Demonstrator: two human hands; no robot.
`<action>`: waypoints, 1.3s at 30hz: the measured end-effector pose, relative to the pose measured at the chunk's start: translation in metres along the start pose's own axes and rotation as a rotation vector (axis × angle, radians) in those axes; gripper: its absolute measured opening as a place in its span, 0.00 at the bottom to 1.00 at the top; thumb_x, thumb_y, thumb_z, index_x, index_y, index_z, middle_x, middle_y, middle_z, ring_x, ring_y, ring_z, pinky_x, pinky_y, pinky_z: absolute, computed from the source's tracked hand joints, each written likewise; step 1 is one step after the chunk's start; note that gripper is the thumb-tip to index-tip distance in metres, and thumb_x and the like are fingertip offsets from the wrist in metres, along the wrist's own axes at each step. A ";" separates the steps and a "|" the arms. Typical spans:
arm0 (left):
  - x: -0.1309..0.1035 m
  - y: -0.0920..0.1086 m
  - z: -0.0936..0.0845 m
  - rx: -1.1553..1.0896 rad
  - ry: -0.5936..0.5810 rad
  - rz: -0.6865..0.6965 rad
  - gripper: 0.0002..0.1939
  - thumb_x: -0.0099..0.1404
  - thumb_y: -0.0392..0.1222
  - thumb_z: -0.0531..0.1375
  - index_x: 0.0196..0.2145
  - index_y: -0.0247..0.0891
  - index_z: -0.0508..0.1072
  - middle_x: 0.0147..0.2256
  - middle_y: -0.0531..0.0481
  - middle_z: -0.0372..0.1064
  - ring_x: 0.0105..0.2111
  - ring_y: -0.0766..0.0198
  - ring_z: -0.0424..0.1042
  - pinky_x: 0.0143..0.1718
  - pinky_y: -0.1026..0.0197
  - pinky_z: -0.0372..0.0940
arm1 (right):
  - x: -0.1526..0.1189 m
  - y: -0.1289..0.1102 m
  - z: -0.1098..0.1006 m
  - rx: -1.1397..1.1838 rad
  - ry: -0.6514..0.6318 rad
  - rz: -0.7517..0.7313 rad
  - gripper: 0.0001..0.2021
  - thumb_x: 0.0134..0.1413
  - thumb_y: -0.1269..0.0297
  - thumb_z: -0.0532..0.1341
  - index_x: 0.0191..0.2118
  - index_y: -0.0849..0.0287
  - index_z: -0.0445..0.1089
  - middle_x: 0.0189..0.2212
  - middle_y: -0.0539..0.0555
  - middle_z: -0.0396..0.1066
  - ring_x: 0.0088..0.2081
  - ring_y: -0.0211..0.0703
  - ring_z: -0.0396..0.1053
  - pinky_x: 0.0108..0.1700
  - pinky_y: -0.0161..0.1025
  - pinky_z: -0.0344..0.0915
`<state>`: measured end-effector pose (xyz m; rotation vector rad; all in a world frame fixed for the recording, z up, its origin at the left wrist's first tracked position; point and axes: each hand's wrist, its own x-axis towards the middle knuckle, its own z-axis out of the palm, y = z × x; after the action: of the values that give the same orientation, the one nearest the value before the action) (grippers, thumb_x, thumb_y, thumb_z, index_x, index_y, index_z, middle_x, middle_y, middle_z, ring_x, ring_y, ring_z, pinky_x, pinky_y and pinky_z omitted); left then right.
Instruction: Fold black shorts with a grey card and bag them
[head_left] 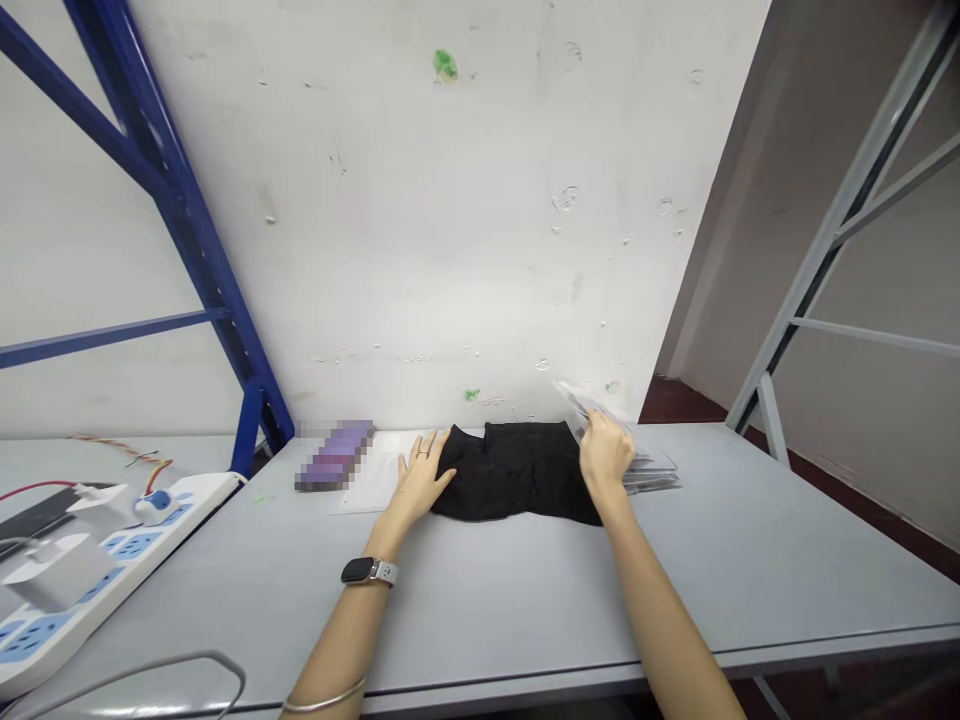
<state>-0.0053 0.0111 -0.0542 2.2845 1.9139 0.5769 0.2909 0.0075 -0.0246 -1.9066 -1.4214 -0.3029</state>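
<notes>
A piece of black fabric (517,470), apparently a garment, lies spread on the grey table. My left hand (421,482) rests flat at its left end, fingers apart, partly over a white sheet or bag (375,480). At the fabric's right end, my right hand (606,452) is closed on a clear plastic bag (574,395), whose top corner is raised. Beneath and right of that hand sits a stack of clear plastic bags (654,472), partly hidden by it. The fingertips of the right hand are partly hidden.
A purple, pixelated item (337,455) lies to the left by the wall. A white power strip (142,550) with plugged-in chargers and a loose grey cable (187,657) occupies the left side. Blue rack posts (195,230) stand at left, grey ones (832,235) at right. A white wall panel (450,220) backs the table (495,610).
</notes>
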 end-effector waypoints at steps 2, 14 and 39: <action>0.000 0.005 0.000 -0.008 0.100 0.046 0.39 0.67 0.42 0.55 0.70 0.44 0.40 0.70 0.42 0.36 0.69 0.44 0.35 0.64 0.33 0.40 | -0.017 -0.027 0.007 0.053 -0.035 -0.203 0.25 0.65 0.73 0.42 0.57 0.59 0.69 0.56 0.60 0.69 0.55 0.52 0.65 0.56 0.47 0.55; -0.004 0.009 0.004 0.083 0.019 0.122 0.17 0.68 0.40 0.56 0.54 0.47 0.70 0.56 0.47 0.68 0.58 0.50 0.64 0.64 0.34 0.41 | -0.058 -0.036 0.023 0.058 -0.462 -0.634 0.15 0.56 0.72 0.58 0.50 0.56 0.69 0.50 0.57 0.69 0.50 0.49 0.67 0.47 0.41 0.62; -0.003 0.050 0.024 0.031 0.086 0.592 0.10 0.69 0.38 0.56 0.34 0.43 0.77 0.51 0.49 0.73 0.59 0.50 0.60 0.59 0.42 0.50 | -0.071 -0.032 0.026 0.113 -0.326 -0.820 0.12 0.65 0.71 0.52 0.34 0.58 0.72 0.32 0.53 0.74 0.34 0.40 0.69 0.31 0.34 0.56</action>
<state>0.0488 0.0020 -0.0608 2.8889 1.2520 0.7076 0.2304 -0.0227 -0.0709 -1.2305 -2.3497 -0.2834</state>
